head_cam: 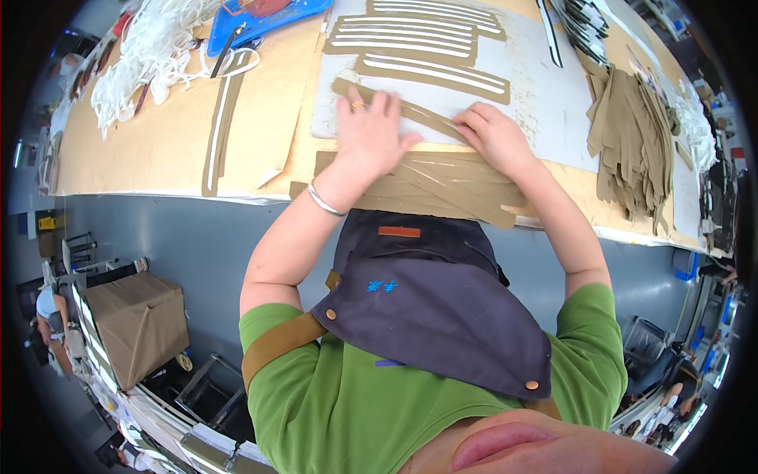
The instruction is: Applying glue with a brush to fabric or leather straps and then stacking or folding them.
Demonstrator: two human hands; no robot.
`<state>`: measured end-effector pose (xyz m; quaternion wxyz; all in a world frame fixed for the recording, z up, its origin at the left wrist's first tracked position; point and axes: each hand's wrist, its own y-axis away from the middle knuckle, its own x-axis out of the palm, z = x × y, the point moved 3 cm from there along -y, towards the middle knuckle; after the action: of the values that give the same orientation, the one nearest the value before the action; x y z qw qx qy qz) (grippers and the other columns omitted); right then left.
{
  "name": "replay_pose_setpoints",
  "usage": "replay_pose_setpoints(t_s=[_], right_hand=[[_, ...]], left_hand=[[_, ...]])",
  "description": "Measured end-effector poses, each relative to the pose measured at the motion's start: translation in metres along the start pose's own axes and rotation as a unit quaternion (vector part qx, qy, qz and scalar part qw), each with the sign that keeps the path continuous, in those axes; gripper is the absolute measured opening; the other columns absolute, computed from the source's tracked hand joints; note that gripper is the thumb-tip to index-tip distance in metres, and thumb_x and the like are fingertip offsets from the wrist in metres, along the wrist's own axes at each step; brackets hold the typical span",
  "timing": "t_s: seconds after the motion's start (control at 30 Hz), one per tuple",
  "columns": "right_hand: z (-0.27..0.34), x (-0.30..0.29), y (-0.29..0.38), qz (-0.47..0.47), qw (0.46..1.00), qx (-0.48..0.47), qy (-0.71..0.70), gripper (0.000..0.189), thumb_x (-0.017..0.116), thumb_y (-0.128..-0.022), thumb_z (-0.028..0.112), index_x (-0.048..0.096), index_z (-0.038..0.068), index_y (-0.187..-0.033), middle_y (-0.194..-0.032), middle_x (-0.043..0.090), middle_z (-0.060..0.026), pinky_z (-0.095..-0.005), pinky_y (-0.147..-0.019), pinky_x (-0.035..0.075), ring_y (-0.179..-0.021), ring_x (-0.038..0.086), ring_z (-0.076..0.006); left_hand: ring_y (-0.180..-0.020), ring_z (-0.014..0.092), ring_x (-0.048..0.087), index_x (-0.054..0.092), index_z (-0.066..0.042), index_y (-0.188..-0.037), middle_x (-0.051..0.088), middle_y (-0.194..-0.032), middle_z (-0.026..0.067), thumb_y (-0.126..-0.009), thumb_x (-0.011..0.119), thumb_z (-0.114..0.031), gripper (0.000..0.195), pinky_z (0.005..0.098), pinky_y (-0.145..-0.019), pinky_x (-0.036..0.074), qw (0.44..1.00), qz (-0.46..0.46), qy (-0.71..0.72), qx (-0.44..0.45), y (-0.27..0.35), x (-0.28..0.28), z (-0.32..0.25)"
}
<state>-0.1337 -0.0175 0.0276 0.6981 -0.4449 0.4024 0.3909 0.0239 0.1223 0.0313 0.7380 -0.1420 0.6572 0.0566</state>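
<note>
A brown fabric strip (pixel 431 117) lies slanted across the pale board (pixel 533 112). My left hand (pixel 370 127) rests flat on its left part, fingers spread, with a ring on one finger. My right hand (pixel 494 136) pinches the strip's right end between thumb and fingers. Just beyond, several brown strips with white tape along them (pixel 435 74) lie side by side on the board. Between my forearms, at the table's near edge, a pile of plain brown strips (pixel 426 183) lies partly crossed and overlapping.
White tape (pixel 148 53) lies tangled at the left, beside a blue tray (pixel 260 26). Narrow brown strips with white tape (pixel 219 130) lie left of the board. A thick bundle of brown strips (pixel 633 142) hangs together at the right. People are at work in the background.
</note>
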Motion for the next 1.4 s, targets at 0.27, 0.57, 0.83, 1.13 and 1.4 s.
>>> replay_pose_setpoints(t_s=[0.27, 0.57, 0.83, 1.13, 1.4], right_hand=[[-0.001, 0.012, -0.028, -0.002, 1.0, -0.03, 0.004, 0.012, 0.067, -0.087, 0.017, 0.067, 0.012, -0.098, -0.095, 0.063, -0.0053, -0.0376, -0.076, 0.053, -0.092, 0.063, -0.0265], [-0.01, -0.005, -0.002, 0.008, 0.999, -0.009, 0.031, 0.012, 0.065, -0.087, 0.017, 0.067, 0.014, -0.099, -0.097, 0.063, -0.0017, -0.0358, -0.078, 0.054, -0.096, 0.062, -0.0234], [-0.019, -0.005, 0.005, 0.004, 1.0, 0.011, 0.027, 0.014, 0.065, -0.085, 0.015, 0.07, 0.015, -0.099, -0.098, 0.064, -0.001, -0.0361, -0.078, 0.055, -0.097, 0.062, -0.023], [-0.023, -0.013, 0.018, 0.005, 1.0, 0.003, 0.014, 0.029, 0.06, -0.081, 0.003, 0.071, 0.016, -0.105, -0.1, 0.063, -0.0023, -0.0366, -0.078, 0.055, -0.099, 0.061, -0.0238], [-0.01, -0.015, 0.019, 0.02, 0.999, 0.009, 0.041, 0.036, 0.061, -0.078, 0.001, 0.073, 0.017, -0.108, -0.103, 0.064, -0.0023, -0.0356, -0.079, 0.054, -0.097, 0.061, -0.0234]], left_hand=[[-0.116, 0.035, 0.056, 0.052, -0.003, -0.132, 0.057, -0.119, 0.0119, -0.09, 0.059, -0.053, 0.067, 0.048, -0.098, 0.039, 0.99, 0.025, 0.135, 0.033, -0.008, 0.009, -0.017], [-0.113, 0.035, 0.057, 0.055, -0.004, -0.131, 0.058, -0.117, 0.0118, -0.09, 0.059, -0.053, 0.064, 0.0475, -0.095, 0.04, 0.999, -0.016, 0.011, 0.028, -0.011, -0.005, -0.029], [-0.106, 0.031, 0.06, 0.056, -0.01, -0.132, 0.059, -0.113, 0.0098, -0.092, 0.058, -0.05, 0.057, 0.0454, -0.09, 0.042, 0.989, 0.005, 0.106, 0.1, -0.014, 0.0, -0.049], [-0.11, 0.036, 0.06, 0.056, -0.013, -0.133, 0.06, -0.116, 0.0105, -0.092, 0.057, -0.049, 0.054, 0.0455, -0.091, 0.042, 0.986, -0.03, 0.116, 0.114, -0.009, 0.0, -0.05], [-0.12, 0.03, 0.055, 0.055, -0.006, -0.133, 0.059, -0.129, 0.01, -0.093, 0.055, -0.049, 0.058, 0.0458, -0.1, 0.036, 0.994, -0.022, 0.096, 0.044, -0.004, 0.003, -0.034]])
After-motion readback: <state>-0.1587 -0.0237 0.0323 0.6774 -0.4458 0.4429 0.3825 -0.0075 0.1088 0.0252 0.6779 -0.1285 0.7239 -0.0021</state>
